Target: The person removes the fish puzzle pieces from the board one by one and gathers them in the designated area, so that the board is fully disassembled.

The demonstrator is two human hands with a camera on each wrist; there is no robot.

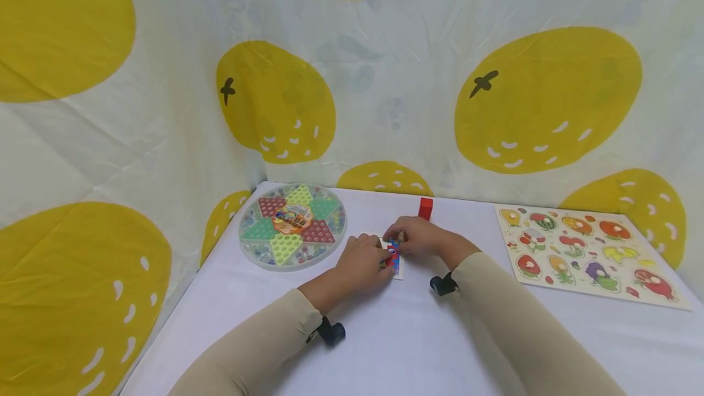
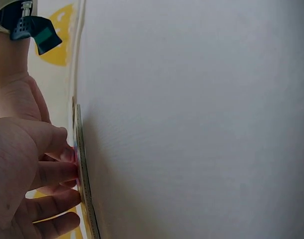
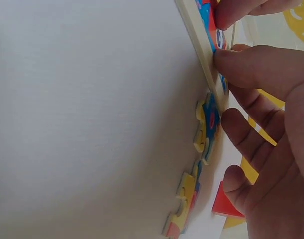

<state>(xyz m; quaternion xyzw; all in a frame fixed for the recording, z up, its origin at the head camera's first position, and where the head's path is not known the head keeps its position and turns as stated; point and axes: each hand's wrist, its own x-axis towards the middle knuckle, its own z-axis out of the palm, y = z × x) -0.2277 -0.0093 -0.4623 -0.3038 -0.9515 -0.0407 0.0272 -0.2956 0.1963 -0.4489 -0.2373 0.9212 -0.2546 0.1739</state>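
Well, the main risk I see is a bad fit: if I press the picture piece while it sits skewed, one corner could ride up on its neighbour. The cause would be my own fingers, which cover much of the small puzzle board (image 3: 202, 47), just right of centre and below the middle of the head frame. Uneven pressure might also slide the board across the cloth-covered tabletop (image 1: 407, 335). A loose piece (image 3: 211, 119) lies right beside the board's edge, with another loose piece (image 3: 184, 204) lower in the right wrist frame; a careless sweep of my right hand (image 1: 422, 237) could scatter them.

As for pose, my forearms come up from the bottom of the head frame and converge on the board. My left hand (image 1: 360, 264) has its fingers mostly extended, their tips resting against the board rather than wrapped around it. My right hand has its thumb on the colourful face, with its index finger largely hidden behind; whether the two pinch a piece, I cannot tell. The other right fingers are spread and gently bent, the smallest appearing near the red block (image 1: 425, 208) in the right wrist frame.
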